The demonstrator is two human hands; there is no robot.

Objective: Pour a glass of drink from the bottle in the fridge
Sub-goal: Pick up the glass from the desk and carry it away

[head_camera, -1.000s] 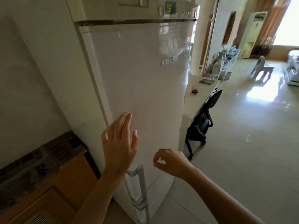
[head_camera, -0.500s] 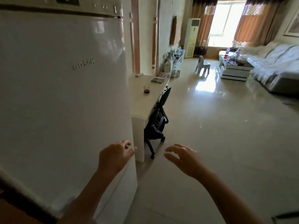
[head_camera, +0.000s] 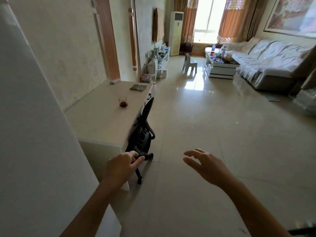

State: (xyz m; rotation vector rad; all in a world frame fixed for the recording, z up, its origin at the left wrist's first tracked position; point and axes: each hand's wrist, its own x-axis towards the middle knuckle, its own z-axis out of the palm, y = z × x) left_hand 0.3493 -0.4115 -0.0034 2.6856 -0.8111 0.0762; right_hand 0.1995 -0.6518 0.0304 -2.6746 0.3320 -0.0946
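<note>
Hands are hanging in the air ahead of the person, both empty. The left hand (head_camera: 122,165) is floating with its fingers loosely curled, gripping nothing, just in front of the near corner of the white desk (head_camera: 102,124) and overlapping the base of the black office chair (head_camera: 142,134) in the picture; whether it is touching the chair cannot be told. The right hand (head_camera: 205,165) is spreading its fingers wide over the bare tiled floor (head_camera: 213,125), palm turned down and leftward, well apart from the left one. The fridge (head_camera: 34,134) is filling the left edge of the view as a plain white surface beside the left forearm; the bottle is not showing. Farther out on the desk a glass (head_camera: 123,102) is standing upright with dark red drink in its bottom, and a folded cloth (head_camera: 138,87) is lying near the far end. Beyond, a sofa (head_camera: 266,62) is sitting along the right wall.
</note>
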